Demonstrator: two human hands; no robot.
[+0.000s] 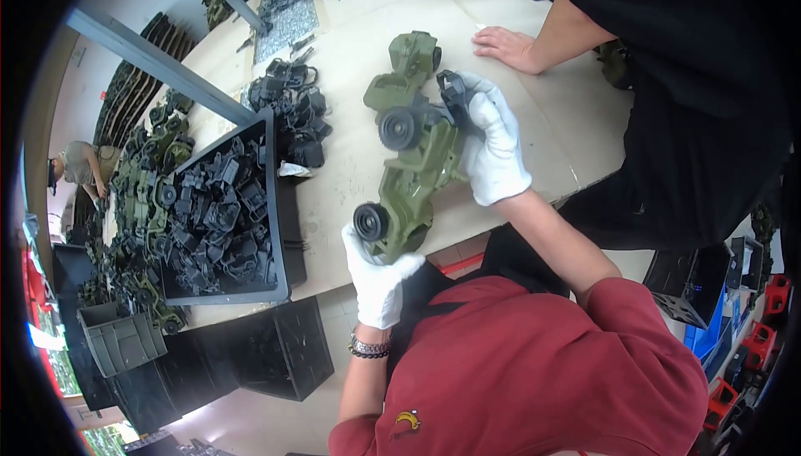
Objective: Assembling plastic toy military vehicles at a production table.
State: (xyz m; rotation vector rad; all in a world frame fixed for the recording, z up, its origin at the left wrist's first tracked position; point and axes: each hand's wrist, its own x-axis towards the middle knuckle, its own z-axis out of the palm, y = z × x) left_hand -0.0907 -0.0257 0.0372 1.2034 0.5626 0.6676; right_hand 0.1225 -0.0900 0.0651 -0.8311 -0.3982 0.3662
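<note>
In my white-gloved left hand [375, 281] is the near end of an olive-green toy vehicle [409, 189], beside one of its black wheels. The vehicle is tilted above the table's front edge. My right hand [498, 143], also gloved in white, pinches a black plastic part [455, 99] against or close to the vehicle's far right side; whether the two touch I cannot tell. Just beyond, more olive-green toy vehicle pieces [413, 54] rest on the table, partly overlapped in view by the held one.
To the left stands a black bin [274, 197] heaped with black plastic parts; more such parts [294, 105] lie behind it. Several green toy vehicles [138, 197] are piled farther left. A co-worker's hand [507, 47] rests on the table [359, 22] at right. A grey crate [121, 339] sits lower left.
</note>
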